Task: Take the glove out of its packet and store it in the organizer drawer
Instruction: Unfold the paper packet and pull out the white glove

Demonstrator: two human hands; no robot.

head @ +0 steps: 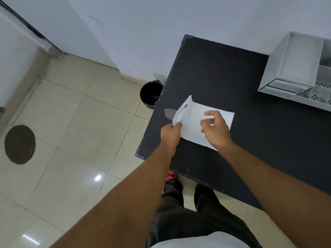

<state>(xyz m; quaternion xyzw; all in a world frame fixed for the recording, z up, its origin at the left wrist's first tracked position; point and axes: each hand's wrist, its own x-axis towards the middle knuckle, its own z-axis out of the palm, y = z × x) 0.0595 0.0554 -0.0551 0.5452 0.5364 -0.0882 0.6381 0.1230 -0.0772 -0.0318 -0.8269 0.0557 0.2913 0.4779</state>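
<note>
A white flat packet lies on the black table near its left edge. My left hand pinches the packet's left end, which is lifted and curled up off the table. My right hand hovers over the packet's middle with fingers bent and apart, touching or just above its surface. The glove is not visible; the packet hides its contents. The white organizer stands at the table's far right, with a drawer face at its lower front and perforated compartments beside it.
A black waste bin stands on the tiled floor just left of the table. A small grey scrap lies on the table by the packet's left end. A dark round mat lies on the floor at far left. My legs stand below the table's near edge.
</note>
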